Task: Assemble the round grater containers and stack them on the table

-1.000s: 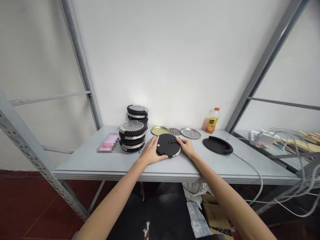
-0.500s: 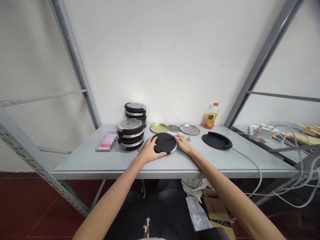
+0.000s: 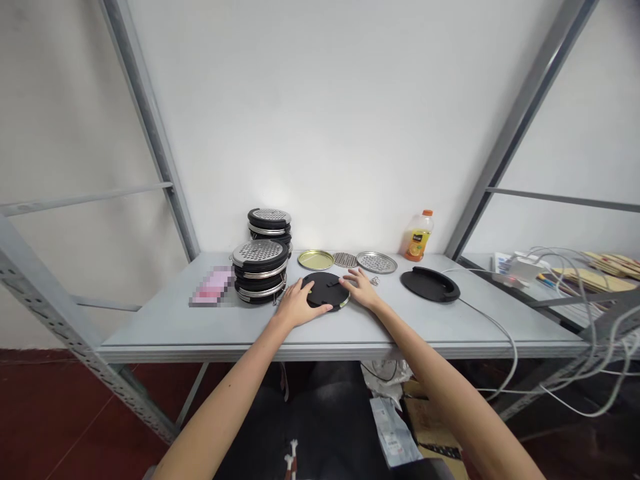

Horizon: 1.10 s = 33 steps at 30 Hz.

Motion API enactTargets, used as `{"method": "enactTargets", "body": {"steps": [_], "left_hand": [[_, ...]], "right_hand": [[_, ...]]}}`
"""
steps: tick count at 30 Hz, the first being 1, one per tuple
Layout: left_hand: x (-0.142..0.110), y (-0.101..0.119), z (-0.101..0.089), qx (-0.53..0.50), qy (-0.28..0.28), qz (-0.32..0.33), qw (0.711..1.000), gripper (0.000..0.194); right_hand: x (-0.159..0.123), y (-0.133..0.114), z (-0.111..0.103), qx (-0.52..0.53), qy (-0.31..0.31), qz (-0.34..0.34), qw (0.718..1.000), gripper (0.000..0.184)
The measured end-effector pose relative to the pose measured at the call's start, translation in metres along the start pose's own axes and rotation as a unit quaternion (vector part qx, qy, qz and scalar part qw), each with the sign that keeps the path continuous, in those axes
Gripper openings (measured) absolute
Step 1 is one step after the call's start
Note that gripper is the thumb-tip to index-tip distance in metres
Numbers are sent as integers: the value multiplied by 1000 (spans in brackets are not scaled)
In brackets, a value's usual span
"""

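A black round disc [image 3: 326,293] with a shiny rim lies flat on the table in front of me. My left hand [image 3: 299,305] grips its left side, fingers on top and thumb along the front edge. Over the disc's right edge is my right hand [image 3: 362,291], its fingers spread and the tips at a small black tab on top; whether it presses there I cannot tell. Behind the disc lie a gold round tray [image 3: 316,259], a slotted metal disc [image 3: 345,260] and a perforated silver plate [image 3: 377,262]. Small metal clips [image 3: 375,281] sit beside my right hand.
Stacks of black rings with perforated metal tops [image 3: 260,252] stand on the left, near a blurred pink item [image 3: 214,285]. To the right are a black round tray with a raised rim [image 3: 430,285], a juice bottle [image 3: 419,237] and white cables [image 3: 493,320]. Grey posts frame the table [image 3: 200,333].
My right hand's fingers have lifted and spread over the disc's right edge. My left hand keeps its grip on the disc. The view has shifted slightly.
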<state>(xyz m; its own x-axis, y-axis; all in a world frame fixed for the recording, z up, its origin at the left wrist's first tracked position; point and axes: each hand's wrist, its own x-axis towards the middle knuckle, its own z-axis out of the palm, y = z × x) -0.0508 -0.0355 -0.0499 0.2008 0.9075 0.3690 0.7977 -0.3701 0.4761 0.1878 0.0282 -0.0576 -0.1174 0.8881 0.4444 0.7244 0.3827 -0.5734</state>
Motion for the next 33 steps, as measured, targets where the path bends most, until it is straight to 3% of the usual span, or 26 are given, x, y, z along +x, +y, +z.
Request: {"method": "enactTargets", "body": {"steps": [4, 7, 9, 12, 17, 21, 25, 29, 33], "left_hand": [[2, -1, 1, -1, 3, 24, 1000, 90], [3, 0, 0, 2, 10, 46, 999, 86], [3, 1, -2, 6, 18, 55, 998, 81], [2, 1, -3, 20, 30, 69, 997, 71], [2, 1, -3, 13, 23, 58, 998, 61], [2, 0, -3, -5, 17, 53, 998, 60], [1, 0, -3, -21, 17, 51, 998, 60], [2, -1, -4, -19, 14, 52, 998, 59], [2, -1, -4, -17, 17, 58, 998, 59]], "right_hand": [[-1, 4, -10, 18, 147, -48, 988, 28], [-2, 8, -15, -57, 200, -22, 978, 26], [-3, 12, -14, -114, 183, -4, 976, 28], [-4, 14, -6, -177, 105, -11, 978, 39], [-3, 14, 2, -180, 5, 9, 984, 45], [-4, 15, -6, -159, 50, 3, 986, 38], [-10, 16, -17, -195, 130, 100, 967, 37], [-16, 12, -24, -224, 64, 175, 957, 35], [-16, 5, -28, -238, 50, 192, 951, 35]]}}
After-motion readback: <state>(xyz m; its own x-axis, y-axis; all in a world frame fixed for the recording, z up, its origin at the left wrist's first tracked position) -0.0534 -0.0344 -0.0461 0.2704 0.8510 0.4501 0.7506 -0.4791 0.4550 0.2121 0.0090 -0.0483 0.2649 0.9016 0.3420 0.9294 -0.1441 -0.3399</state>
